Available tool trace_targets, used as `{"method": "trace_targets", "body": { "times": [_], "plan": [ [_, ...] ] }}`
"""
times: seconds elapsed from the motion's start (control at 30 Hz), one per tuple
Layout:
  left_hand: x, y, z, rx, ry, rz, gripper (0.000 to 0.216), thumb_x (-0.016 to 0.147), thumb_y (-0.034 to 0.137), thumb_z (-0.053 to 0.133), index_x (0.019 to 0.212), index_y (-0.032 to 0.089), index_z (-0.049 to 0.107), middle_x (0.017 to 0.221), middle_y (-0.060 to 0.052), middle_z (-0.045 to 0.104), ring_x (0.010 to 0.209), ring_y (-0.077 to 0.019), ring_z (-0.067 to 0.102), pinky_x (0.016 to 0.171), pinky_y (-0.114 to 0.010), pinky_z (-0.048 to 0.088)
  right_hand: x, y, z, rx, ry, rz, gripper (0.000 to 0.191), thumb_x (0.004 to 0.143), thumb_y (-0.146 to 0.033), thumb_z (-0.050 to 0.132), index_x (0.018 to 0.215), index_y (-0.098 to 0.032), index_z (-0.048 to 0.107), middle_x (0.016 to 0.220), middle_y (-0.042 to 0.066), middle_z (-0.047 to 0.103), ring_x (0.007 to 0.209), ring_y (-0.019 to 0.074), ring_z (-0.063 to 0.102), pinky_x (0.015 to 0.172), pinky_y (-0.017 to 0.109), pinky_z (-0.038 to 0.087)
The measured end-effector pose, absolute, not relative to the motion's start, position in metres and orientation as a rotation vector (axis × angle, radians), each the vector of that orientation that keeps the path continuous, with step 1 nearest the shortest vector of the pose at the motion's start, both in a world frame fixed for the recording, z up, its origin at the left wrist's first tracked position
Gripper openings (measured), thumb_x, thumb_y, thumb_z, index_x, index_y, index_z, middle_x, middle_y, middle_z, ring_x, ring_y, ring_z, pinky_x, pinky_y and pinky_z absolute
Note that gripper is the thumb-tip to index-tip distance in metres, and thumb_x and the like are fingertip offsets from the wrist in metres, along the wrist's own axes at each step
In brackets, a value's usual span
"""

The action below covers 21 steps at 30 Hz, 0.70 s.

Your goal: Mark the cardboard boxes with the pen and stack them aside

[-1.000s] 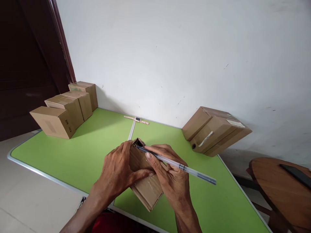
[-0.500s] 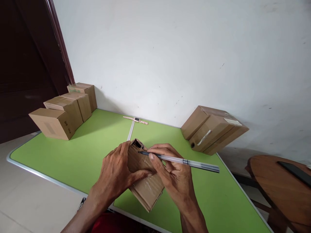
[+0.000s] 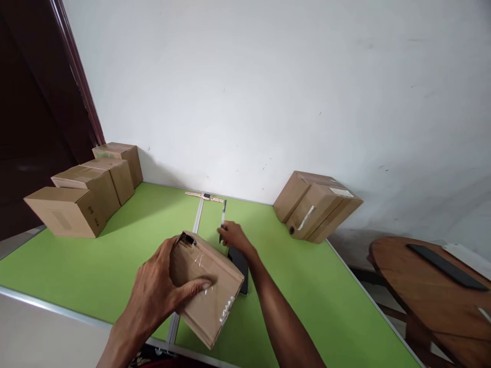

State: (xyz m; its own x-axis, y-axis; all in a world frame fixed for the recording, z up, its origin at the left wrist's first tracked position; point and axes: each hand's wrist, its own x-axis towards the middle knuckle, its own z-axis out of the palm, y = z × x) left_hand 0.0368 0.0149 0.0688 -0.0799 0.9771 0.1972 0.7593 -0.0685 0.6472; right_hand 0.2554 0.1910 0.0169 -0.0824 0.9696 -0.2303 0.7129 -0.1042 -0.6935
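Tilted above the table's near part is a small cardboard box (image 3: 209,289) with clear tape and a dark hole at its top corner. My left hand (image 3: 161,286) grips its left side, the thumb pressed across the front face. Beyond the box, my right hand (image 3: 233,236) is closed around a pen (image 3: 223,217), which stands roughly upright in the fingers. A dark flat device (image 3: 240,268), perhaps a phone, lies partly hidden behind the box and under my right forearm. Further back, a pink-strapped smartwatch (image 3: 207,196) lies near the wall.
Several closed cardboard boxes (image 3: 82,179) stand in a row on the green table (image 3: 153,220) at the left. At the right edge leans another group of cardboard boxes (image 3: 316,207). A brown wooden stool or table (image 3: 418,286) bears a black flat object (image 3: 445,266).
My right hand has moved away from the box, forward over the table, turning the pen upright. The box has turned in my left hand, and the dark device behind it now shows.
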Motion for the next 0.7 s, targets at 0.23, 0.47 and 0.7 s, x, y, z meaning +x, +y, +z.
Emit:
{"method": "trace_targets", "body": {
  "times": [0.23, 0.47, 0.7],
  "plan": [
    [0.031, 0.017, 0.063, 1.777, 1.858, 0.929, 0.095, 0.074, 0.079, 0.074, 0.147, 0.024, 0.051, 0.140, -0.014, 0.071, 0.119, -0.0409, 0.072, 0.097, -0.057, 0.060, 0.230, 0.218, -0.024, -2.073, -2.026, 0.916, 0.040, 0.101, -0.038, 0.070, 0.134, -0.018, 0.064, 0.135, 0.011, 0.066, 0.114, 0.0269, 0.069, 0.095, 0.048, 0.061],
    [0.016, 0.014, 0.058, 1.869, 1.665, 0.884, 0.088, 0.093, 0.069, 0.062, 0.165, 0.030, 0.032, 0.164, -0.013, 0.050, 0.147, -0.0384, 0.052, 0.120, -0.057, 0.046, 0.236, 0.205, -0.021, -2.156, -2.048, 0.739, 0.037, 0.101, -0.040, 0.069, 0.130, -0.018, 0.065, 0.130, 0.010, 0.068, 0.109, 0.0250, 0.070, 0.093, 0.047, 0.061],
    [0.008, 0.014, 0.061, 1.879, 1.483, 0.876, 0.089, 0.095, 0.062, 0.063, 0.168, 0.039, 0.019, 0.162, -0.010, 0.044, 0.147, -0.0364, 0.049, 0.123, -0.058, 0.042, 0.260, 0.111, -0.020, -2.410, -1.708, 0.414, 0.049, 0.098, -0.047, 0.063, 0.130, -0.009, 0.059, 0.138, 0.029, 0.057, 0.135, 0.0423, 0.053, 0.094, 0.049, 0.054]
  ]
}}
